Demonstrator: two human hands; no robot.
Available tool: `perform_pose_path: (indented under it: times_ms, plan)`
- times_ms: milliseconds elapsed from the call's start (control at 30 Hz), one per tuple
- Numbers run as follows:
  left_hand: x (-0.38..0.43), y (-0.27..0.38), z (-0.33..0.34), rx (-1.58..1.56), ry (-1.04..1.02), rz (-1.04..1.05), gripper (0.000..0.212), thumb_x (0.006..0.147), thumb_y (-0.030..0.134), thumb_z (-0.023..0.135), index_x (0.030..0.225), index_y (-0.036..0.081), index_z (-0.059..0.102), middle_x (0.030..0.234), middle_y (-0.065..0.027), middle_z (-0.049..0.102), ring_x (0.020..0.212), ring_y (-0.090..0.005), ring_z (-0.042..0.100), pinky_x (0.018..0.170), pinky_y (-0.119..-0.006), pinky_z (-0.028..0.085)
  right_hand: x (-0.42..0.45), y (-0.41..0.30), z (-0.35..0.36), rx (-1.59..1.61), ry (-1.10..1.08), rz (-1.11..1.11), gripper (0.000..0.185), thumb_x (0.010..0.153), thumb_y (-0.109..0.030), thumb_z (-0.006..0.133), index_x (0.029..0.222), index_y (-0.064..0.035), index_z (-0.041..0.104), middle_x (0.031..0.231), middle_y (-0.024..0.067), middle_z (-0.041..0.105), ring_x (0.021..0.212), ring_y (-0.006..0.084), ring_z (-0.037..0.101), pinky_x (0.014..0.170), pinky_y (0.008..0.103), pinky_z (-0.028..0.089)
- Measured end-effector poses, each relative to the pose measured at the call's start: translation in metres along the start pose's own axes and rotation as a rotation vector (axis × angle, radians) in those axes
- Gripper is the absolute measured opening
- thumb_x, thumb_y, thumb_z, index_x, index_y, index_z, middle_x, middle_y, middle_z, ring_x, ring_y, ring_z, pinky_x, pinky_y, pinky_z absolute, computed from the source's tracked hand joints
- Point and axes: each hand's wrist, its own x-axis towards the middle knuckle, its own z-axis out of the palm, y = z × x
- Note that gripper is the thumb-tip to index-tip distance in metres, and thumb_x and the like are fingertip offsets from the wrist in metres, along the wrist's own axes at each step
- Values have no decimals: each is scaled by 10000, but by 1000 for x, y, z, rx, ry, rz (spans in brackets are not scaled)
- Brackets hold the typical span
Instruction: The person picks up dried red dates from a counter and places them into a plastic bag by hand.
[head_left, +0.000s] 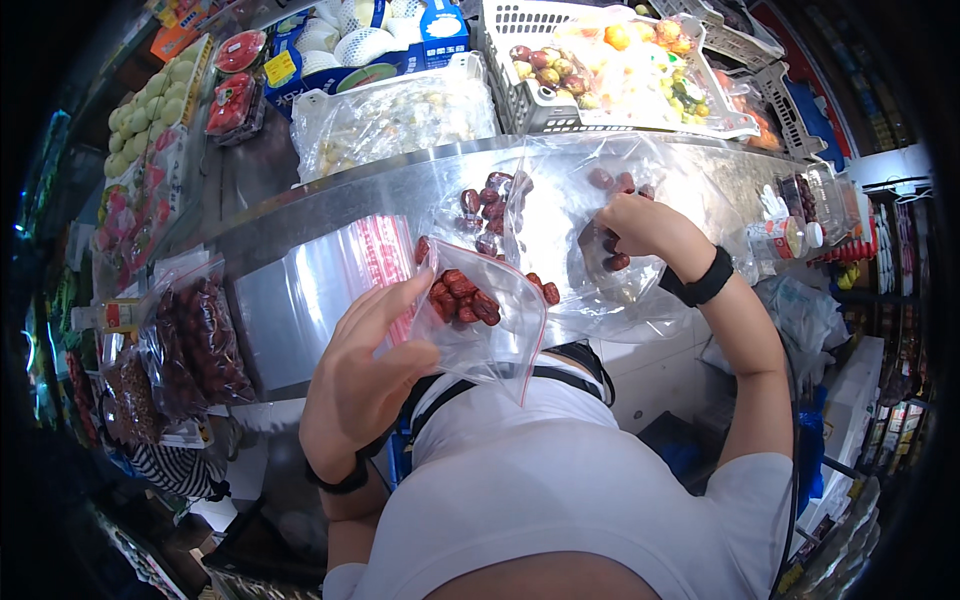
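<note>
My left hand (367, 367) holds a clear zip bag (499, 345) by its left side, thumb and fingers spread at its gaping mouth. Several wrinkled red dates (465, 296) lie in this bag. My right hand (641, 225) is bent down over a large clear plastic bag (675, 300) on the metal counter, among a few loose dates (616, 261). Its fingertips are hidden, so I cannot tell whether they grip a date. Between the hands, more dates (491, 206) form a small cluster near the plastic film.
A stack of flat zip bags (300, 292) with red-striped tops lies left on the steel counter (367, 187). Beside it stands a filled bag of dates (202, 345). Fruit crates (540, 112) line the far edge. A lidded jar (780, 236) is at the right.
</note>
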Motion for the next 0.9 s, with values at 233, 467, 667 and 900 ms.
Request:
perform_pose_path:
  times_ms: [233,467,667,900]
  plan:
    - [0,0,1,7,-7,-11,149,680,52,687,805,29,611,1262,-228,528,1125,-423,519,963,-432,406,13,14,29,74,196,-106,148,667,-11,637,815,-4,640,811,186,604,790,351,635,676,417,509]
    - [0,2,1,16,0,-18,152,676,48,692,803,30,610,1265,-224,527,1124,-417,523,962,-433,409,12,8,19,142,90,-38,193,632,-10,683,819,1,636,859,173,597,805,342,633,713,389,513]
    - [1,2,2,19,-7,-3,171,664,50,707,801,30,608,1267,-222,527,1127,-414,522,965,-433,408,8,7,40,88,256,-115,280,575,6,716,836,17,616,908,182,584,841,345,624,721,395,517]
    - [0,4,0,31,-5,9,174,650,26,696,801,28,609,1274,-210,525,1132,-401,524,966,-433,408,4,-5,35,38,127,-97,235,635,38,651,862,7,597,972,183,566,868,347,609,744,404,507]
